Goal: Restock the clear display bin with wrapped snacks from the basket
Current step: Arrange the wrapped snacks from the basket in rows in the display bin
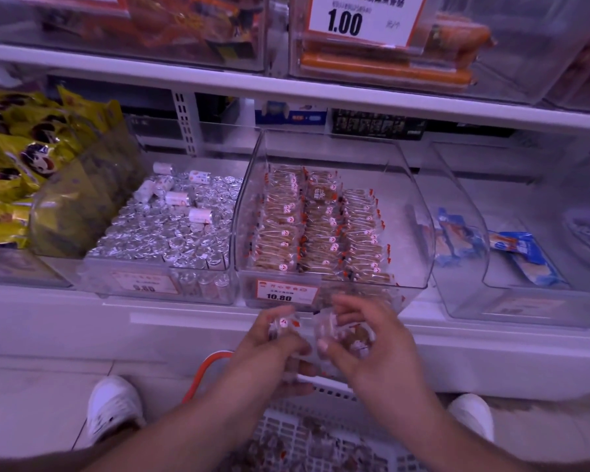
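The clear display bin [419,212] stands in the middle of the lower shelf. It holds three neat rows of wrapped brown snacks [317,229], with bare floor on its right side. Just below its front price label, my left hand [273,345] and my right hand [372,345] are close together, each gripping a small bunch of the same clear-wrapped snacks [355,335]. Under my forearms sits the white plastic basket [331,393] with several loose wrapped snacks in it.
A bin of silver foil rolls [171,226] stands left of the display bin, and yellow packets [21,165] fill the far left. A nearly bare clear bin with blue packets [457,236] is on the right. My white shoes [113,407] flank the basket.
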A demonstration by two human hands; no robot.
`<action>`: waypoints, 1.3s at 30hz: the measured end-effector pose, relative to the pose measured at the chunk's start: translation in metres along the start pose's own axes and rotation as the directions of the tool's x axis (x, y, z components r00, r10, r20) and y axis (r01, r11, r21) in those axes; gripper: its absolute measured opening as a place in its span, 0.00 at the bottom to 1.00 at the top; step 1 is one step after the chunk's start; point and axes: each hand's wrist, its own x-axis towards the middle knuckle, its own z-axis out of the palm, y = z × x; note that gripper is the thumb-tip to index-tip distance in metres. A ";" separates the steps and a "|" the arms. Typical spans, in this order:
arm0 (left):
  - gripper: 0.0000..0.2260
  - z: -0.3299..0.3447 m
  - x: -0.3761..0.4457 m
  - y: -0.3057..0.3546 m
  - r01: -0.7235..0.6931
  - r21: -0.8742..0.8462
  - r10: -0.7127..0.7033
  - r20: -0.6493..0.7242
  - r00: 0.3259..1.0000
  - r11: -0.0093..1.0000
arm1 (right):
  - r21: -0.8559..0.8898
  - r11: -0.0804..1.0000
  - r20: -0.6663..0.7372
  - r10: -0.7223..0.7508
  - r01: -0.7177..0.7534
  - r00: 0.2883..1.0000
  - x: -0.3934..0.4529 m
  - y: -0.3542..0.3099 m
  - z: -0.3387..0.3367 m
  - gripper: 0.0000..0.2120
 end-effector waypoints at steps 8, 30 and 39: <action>0.07 -0.001 0.000 0.001 0.025 -0.146 -0.015 0.064 0.998 0.989 | 0.305 0.944 0.225 0.054 -0.123 0.973 -0.016 -0.010 0.011 0.26; 0.24 0.011 -0.002 -0.014 -0.212 -0.172 0.231 0.102 0.968 0.962 | 0.649 0.535 0.318 0.455 -0.541 0.832 -0.026 -0.008 0.033 0.30; 0.16 0.014 -0.020 -0.009 -0.542 0.304 0.569 0.000 0.823 0.784 | 0.693 0.136 0.641 0.335 -0.708 0.691 -0.020 -0.024 0.030 0.27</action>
